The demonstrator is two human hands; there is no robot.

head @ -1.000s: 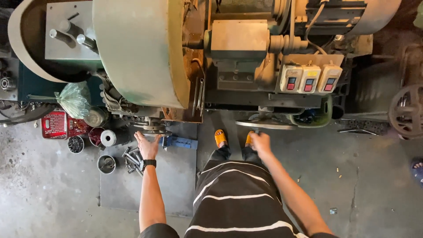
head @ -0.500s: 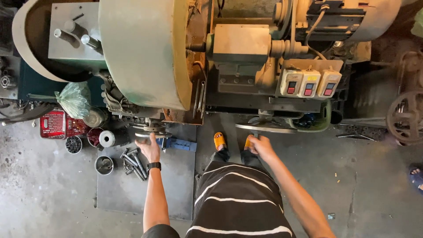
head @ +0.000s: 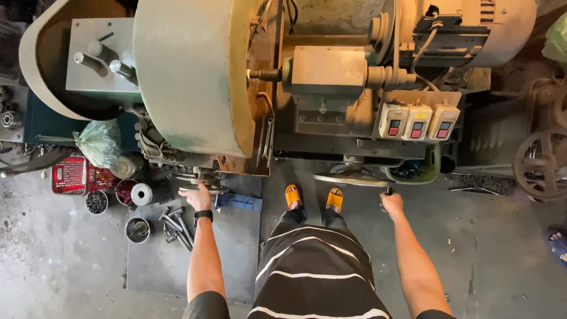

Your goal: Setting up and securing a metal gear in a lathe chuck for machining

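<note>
Stained grey concrete floor point(head: 53, 260) runs under everything, with a darker flat metal sheet point(head: 153, 266) laid over it at the foot of the big machine. That old grey-green press machine point(head: 331, 88) fills the upper half of the view. Its broad pale green flywheel guard point(head: 183, 71) is the largest part, rusty along its right edge. Right of the guard, three cream switch boxes with red buttons point(head: 418, 121) sit in a row, and a spoked iron wheel point(head: 540, 162) stands at the far right.

Down the middle, the person's dark striped clothing point(head: 313, 272) and two orange sandals point(head: 313, 198) block the floor in front of the machine.

On the left, a knotted green plastic bag point(head: 97, 142) hangs above a red plastic crate point(head: 74, 174). Small round metal tins point(head: 137, 229) and a loose pile of steel bolts point(head: 176, 225) lie beside the left forearm.

The left hand point(head: 198, 196), a black watch on its wrist, lies palm down with its fingers spread on the round steel work plate point(head: 198, 182) under the guard; whether it grips anything I cannot tell. A blue metal block point(head: 239, 202) sits just right of it. The right hand point(head: 391, 202) is closed around a small dark handle knob point(head: 388, 191) at the edge of a flat silvery handwheel point(head: 348, 177).
</note>
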